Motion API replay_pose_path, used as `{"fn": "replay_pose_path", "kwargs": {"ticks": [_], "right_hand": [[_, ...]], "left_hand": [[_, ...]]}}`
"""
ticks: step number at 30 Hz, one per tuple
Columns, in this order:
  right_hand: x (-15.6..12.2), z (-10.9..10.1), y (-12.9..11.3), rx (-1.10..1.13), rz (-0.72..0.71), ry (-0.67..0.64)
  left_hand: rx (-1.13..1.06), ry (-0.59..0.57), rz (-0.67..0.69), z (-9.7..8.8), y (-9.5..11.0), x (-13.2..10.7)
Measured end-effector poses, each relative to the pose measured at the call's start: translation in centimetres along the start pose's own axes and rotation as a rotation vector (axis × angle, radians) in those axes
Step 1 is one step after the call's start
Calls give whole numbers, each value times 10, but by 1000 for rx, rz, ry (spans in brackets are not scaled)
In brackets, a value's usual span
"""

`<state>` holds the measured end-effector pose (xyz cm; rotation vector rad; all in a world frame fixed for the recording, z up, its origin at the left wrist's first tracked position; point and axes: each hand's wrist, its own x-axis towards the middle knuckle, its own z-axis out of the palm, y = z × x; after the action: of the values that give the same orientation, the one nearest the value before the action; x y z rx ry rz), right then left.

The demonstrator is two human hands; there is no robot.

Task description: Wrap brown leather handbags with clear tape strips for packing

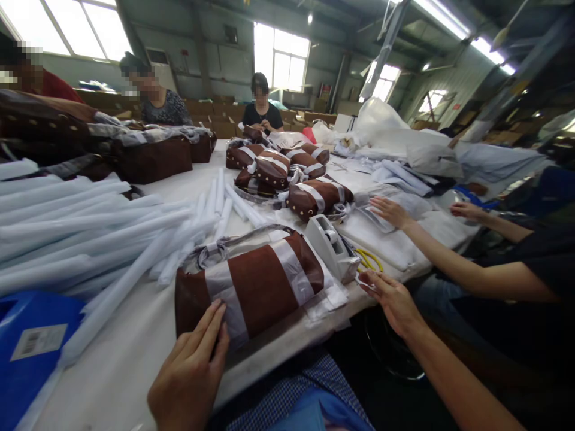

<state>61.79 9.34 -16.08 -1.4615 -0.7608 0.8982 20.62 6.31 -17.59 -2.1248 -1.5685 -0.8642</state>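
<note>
A brown bag wrapped in pale paper bands lies on the white table in front of me. My left hand rests on its near left corner with the fingers stretched flat, holding nothing. My right hand reaches to the grey tape dispenser just right of the bag. Its thumb and fingertips pinch a clear end of tape at the dispenser's cutter.
Several white paper rolls cover the table's left, above a blue box. More wrapped brown bags lie further back. A co-worker's hands rest on white sheets at the right. Three people sit at the far side.
</note>
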Motion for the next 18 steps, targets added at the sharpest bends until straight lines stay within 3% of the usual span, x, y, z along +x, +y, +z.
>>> {"fn": "replay_pose_path", "kwargs": {"ticks": [3, 8, 13, 16, 18], "right_hand": [[12, -2, 11, -46, 12, 4], [31, -5, 20, -220, -90, 72], [25, -22, 23, -396, -151, 106], [9, -26, 7, -538, -387, 40], [-1, -19, -12, -617, -603, -129]], "left_hand": [[-22, -15, 1, 1, -1, 0], [-59, -10, -45, 3, -2, -1], [-61, -26, -126, 5, -1, -4], [-42, -43, -230, 3, 2, -2], [-58, -72, -333, 1, 4, 0]]}}
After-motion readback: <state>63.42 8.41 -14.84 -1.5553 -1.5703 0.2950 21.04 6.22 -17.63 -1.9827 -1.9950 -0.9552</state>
